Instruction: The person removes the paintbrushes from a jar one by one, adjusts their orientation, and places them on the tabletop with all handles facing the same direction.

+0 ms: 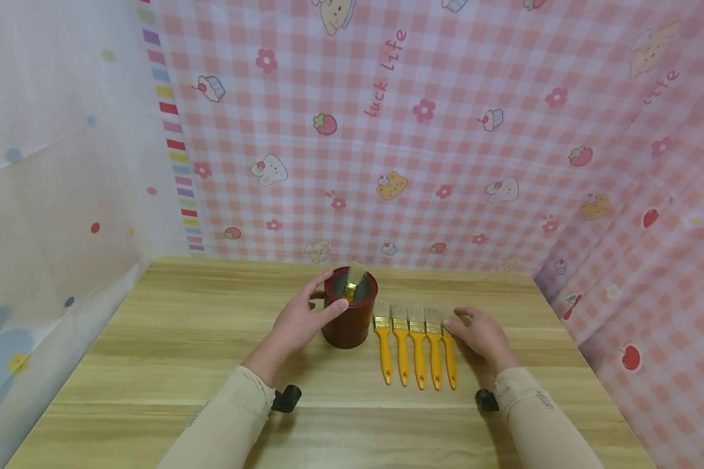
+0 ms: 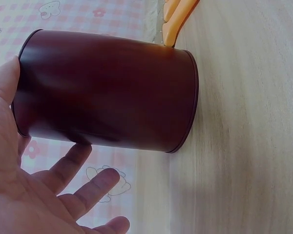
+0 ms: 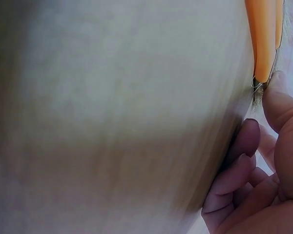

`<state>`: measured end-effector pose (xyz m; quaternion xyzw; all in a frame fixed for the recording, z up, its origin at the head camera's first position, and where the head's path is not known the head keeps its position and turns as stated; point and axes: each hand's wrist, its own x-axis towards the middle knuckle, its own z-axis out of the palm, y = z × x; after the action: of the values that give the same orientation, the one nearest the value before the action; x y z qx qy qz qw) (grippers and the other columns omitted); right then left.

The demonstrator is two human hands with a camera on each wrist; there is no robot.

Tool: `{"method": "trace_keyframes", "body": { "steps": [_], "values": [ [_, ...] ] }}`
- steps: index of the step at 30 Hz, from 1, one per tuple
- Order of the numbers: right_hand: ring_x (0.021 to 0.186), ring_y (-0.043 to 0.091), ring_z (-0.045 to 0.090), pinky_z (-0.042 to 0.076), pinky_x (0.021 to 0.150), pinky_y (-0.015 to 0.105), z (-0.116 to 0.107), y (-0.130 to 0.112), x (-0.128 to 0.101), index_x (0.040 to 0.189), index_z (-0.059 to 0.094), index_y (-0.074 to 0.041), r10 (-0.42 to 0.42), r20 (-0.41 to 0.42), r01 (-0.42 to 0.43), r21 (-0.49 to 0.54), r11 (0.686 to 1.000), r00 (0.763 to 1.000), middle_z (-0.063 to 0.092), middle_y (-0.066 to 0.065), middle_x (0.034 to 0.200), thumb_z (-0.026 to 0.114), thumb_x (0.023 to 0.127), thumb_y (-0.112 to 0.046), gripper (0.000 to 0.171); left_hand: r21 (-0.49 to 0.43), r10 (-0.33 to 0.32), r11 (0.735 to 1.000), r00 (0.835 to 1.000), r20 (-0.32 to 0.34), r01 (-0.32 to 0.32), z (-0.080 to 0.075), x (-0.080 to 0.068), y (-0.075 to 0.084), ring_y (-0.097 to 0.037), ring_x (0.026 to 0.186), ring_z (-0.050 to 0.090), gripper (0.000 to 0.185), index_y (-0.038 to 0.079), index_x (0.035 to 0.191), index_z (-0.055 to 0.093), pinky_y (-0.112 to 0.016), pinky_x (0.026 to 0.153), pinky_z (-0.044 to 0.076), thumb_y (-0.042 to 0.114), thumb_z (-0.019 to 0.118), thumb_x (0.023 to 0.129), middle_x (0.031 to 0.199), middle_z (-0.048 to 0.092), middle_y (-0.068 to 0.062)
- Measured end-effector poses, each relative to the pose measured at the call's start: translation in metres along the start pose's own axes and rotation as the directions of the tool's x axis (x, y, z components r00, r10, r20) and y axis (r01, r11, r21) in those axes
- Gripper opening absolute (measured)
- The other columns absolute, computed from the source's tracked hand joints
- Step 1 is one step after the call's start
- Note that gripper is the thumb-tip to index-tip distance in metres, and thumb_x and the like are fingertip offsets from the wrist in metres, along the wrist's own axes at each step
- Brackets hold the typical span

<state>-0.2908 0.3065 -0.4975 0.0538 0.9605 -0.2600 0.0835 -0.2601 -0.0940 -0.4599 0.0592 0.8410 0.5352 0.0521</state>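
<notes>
A dark red-brown cylindrical pot stands upright on the table, also large in the left wrist view. My left hand holds it near the rim, thumb at the near side and fingers round the left. One paintbrush stands in the pot, bristles up and leaning right. To the right, several paintbrushes with yellow handles lie in a row, bristles away from me. My right hand is at the rightmost brush, thumb at its metal band and bristles. In the right wrist view its other fingers are bent at the tabletop.
The wood-grain table reaches back to a pink checked cloth hung behind it. A pale printed cloth hangs at the left, and more pink cloth at the right.
</notes>
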Motion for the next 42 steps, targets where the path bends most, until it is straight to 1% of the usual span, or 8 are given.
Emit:
{"method": "trace_keyframes", "body": {
  "steps": [6, 15, 19, 25, 35, 42],
  "values": [
    [0.152, 0.056, 0.037, 0.032, 0.124, 0.070, -0.0003, -0.0005, -0.0007, 0.158, 0.051, -0.007, 0.000, 0.002, 0.000, 0.010, 1.000, 1.000, 0.040, 0.033, 0.165, 0.062, 0.105, -0.057, 0.073, 0.003, -0.001, 1.000, 1.000, -0.001, 0.001, -0.0003, -0.0003, 0.0006, -0.047, 0.148, 0.050, 0.073, 0.055, 0.160, 0.035, -0.068, 0.115, 0.045, 0.063, 0.071, 0.097, 0.161, 0.054, -0.008],
    [0.151, 0.056, 0.038, 0.032, 0.123, 0.071, 0.0005, -0.0001, -0.0016, 0.158, 0.051, -0.007, -0.016, 0.000, 0.016, -0.004, 1.000, 1.000, 0.041, 0.033, 0.164, 0.060, 0.106, -0.056, 0.072, 0.003, 0.002, 1.000, 1.000, -0.002, -0.002, -0.0004, -0.0005, 0.0007, -0.046, 0.148, 0.051, 0.073, 0.055, 0.160, 0.036, -0.067, 0.114, 0.046, 0.063, 0.071, 0.097, 0.161, 0.054, -0.007],
    [0.151, 0.056, 0.038, 0.033, 0.123, 0.070, 0.0014, 0.0018, -0.0015, 0.158, 0.050, -0.007, -0.029, -0.002, 0.029, -0.012, 1.000, 1.000, 0.041, 0.033, 0.164, 0.057, 0.107, -0.058, 0.073, 0.003, 0.003, 1.000, 1.000, -0.001, -0.003, 0.0002, -0.0001, 0.0003, -0.042, 0.148, 0.051, 0.073, 0.056, 0.160, 0.035, -0.065, 0.113, 0.049, 0.063, 0.071, 0.097, 0.160, 0.055, -0.005],
    [0.151, 0.057, 0.038, 0.033, 0.123, 0.071, -0.0002, 0.0029, -0.0017, 0.159, 0.049, -0.007, -0.022, 0.009, 0.022, 0.002, 1.000, 1.000, 0.040, 0.034, 0.164, 0.051, 0.108, -0.061, 0.075, 0.005, 0.003, 1.000, 1.000, -0.004, -0.003, 0.0007, 0.0004, -0.0007, -0.038, 0.148, 0.052, 0.072, 0.057, 0.160, 0.035, -0.063, 0.112, 0.050, 0.063, 0.071, 0.097, 0.159, 0.055, -0.003],
    [0.151, 0.057, 0.038, 0.034, 0.122, 0.071, -0.0009, 0.0024, -0.0012, 0.159, 0.048, -0.006, -0.009, 0.021, 0.009, 0.004, 1.000, 1.000, 0.041, 0.034, 0.164, 0.049, 0.109, -0.062, 0.075, -0.004, 0.000, 1.000, 1.000, -0.005, 0.000, 0.0001, -0.0012, 0.0004, -0.040, 0.148, 0.051, 0.072, 0.057, 0.159, 0.035, -0.064, 0.113, 0.050, 0.062, 0.071, 0.097, 0.160, 0.055, -0.004],
    [0.151, 0.057, 0.037, 0.033, 0.122, 0.072, -0.0016, 0.0016, -0.0023, 0.159, 0.048, -0.006, -0.016, 0.021, 0.016, 0.005, 1.000, 1.000, 0.040, 0.034, 0.164, 0.050, 0.109, -0.059, 0.073, -0.001, -0.008, 1.000, 1.000, -0.009, 0.008, 0.0007, -0.0004, 0.0003, -0.042, 0.148, 0.051, 0.072, 0.058, 0.159, 0.035, -0.065, 0.113, 0.048, 0.064, 0.071, 0.096, 0.160, 0.054, -0.004]
  ]
}}
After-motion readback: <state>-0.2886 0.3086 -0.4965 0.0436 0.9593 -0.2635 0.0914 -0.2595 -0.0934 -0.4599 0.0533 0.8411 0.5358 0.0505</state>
